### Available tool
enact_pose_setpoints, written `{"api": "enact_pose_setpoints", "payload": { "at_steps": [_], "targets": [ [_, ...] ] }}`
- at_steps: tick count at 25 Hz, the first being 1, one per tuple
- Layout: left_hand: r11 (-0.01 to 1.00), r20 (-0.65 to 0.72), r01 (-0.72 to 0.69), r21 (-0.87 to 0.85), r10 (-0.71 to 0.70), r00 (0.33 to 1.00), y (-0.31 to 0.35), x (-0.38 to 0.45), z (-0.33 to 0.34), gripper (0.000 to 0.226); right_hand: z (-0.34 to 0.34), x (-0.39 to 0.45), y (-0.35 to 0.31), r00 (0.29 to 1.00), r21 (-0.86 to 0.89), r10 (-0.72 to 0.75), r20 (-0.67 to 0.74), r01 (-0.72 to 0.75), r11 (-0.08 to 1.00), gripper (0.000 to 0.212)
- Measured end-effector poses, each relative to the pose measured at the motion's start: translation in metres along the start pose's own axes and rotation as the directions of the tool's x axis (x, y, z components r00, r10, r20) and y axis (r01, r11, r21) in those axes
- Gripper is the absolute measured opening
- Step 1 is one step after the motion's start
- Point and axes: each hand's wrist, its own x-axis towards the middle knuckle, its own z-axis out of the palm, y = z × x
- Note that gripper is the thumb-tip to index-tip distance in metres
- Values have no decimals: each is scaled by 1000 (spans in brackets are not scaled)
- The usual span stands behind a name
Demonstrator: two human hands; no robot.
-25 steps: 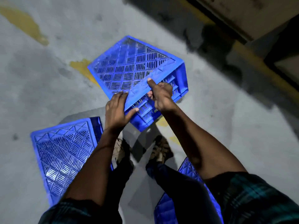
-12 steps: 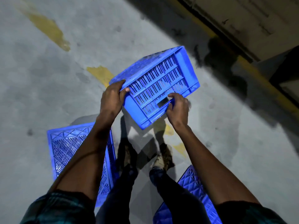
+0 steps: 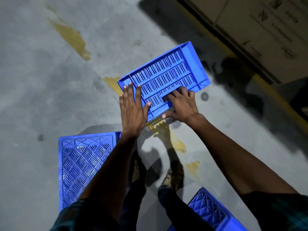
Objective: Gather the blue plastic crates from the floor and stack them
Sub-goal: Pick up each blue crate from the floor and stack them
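We hold one blue crate [image 3: 166,77] up off the concrete floor [image 3: 41,80], turned so its slotted long side faces us, which in our judgement lets us rotate it upright for stacking. Our left hand [image 3: 133,112] lies flat against the near left corner with its fingers [image 3: 130,90] spread apart, steadying rather than gripping. Our right hand [image 3: 182,105] has its fingers [image 3: 175,95] hooked into the handle cut-out of that side wall, thumb below the edge, and so is clamped on the crate and carries its weight. We count three crates in all: the one in hand, a second crate [image 3: 81,165] lying base-up on the floor to our left, and a third crate [image 3: 210,210] partly in view by our right leg. Neither is stacked yet.
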Motion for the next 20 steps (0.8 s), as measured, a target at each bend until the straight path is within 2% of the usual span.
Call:
{"api": "enact_pose_setpoints", "payload": {
  "at_steps": [3, 6, 9, 11, 15, 20],
  "targets": [
    [1000, 31, 4, -11, -4, 1000, -4, -10, 5, 66, -13, 15, -9, 996, -100, -27, 82, 35, 994, 65],
    [998, 60, 40, -58, -36, 998, -6, -21, 5, 65, -18, 14, -24, 996, -193, -66, 63, 77, 978, 57],
    [993, 90, 61, -105, -52, 995, -9, -31, 2, 64, -25, 10, -39, 997, -215, -59, 49, 68, 974, 51],
    [991, 96, 42, -130, -30, 995, -9, -37, -1, 64, -31, 4, -43, 999, -161, -7, 31, 12, 987, 51],
    [977, 71, 20, -212, -5, 997, 2, -38, -15, 64, -37, -19, -34, 992, 88, 124, 11, -124, 988, 46],
    [959, 91, 13, -282, 13, 996, 18, -60, -42, 70, -65, -72, -24, 922, 311, 380, 79, -384, 869, 38]
  ]
}}
